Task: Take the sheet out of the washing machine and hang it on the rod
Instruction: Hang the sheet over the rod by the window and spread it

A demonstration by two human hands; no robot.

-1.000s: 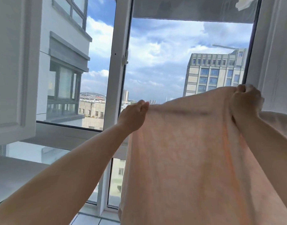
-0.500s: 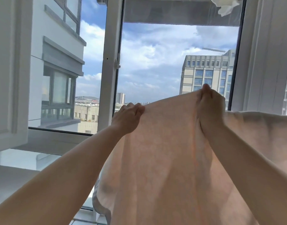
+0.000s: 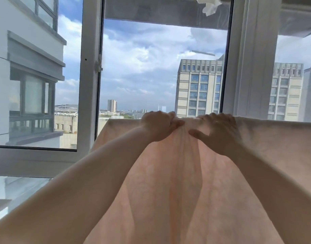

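A: Where's the sheet [image 3: 168,191] seen?

B: Spread across the lower middle and right of the view, pale peach, lit from behind. Its top edge is held level approx. at the skyline; from there it's draped down toward the camera. The left corner is seen hanging free by the window frame [image 3: 89,85].

A: And the left hand [image 3: 157,126]?

B: Clenched on the top edge, cloth bunched under the fingers, thumb pressed on the near side. Folds are pulled down from that spot.

A: Right hand [image 3: 219,132]?

B: Placed just beside the left, nearly touching. Fingers are hooked over the top edge, thumb stuck out toward the left hand on the near face. Cloth is gripped there too, though less tightly by the look of it; the fingertips are hidden behind the fabric, so that's prob. not certain.

A: Is a rod seen?

B: Can't be told. The top edge runs straight to the right past the hand, as if laid over something, but whatever's under it is covered by the cloth.

A: Anything else in view?

B: Both forearms are stretched up from the bottom corners. A white scrap of cloth [image 3: 210,6] is seen at the top, by the window's upper edge. Outside, a tall building [image 3: 198,88] is seen w/ cloudy sky behind.
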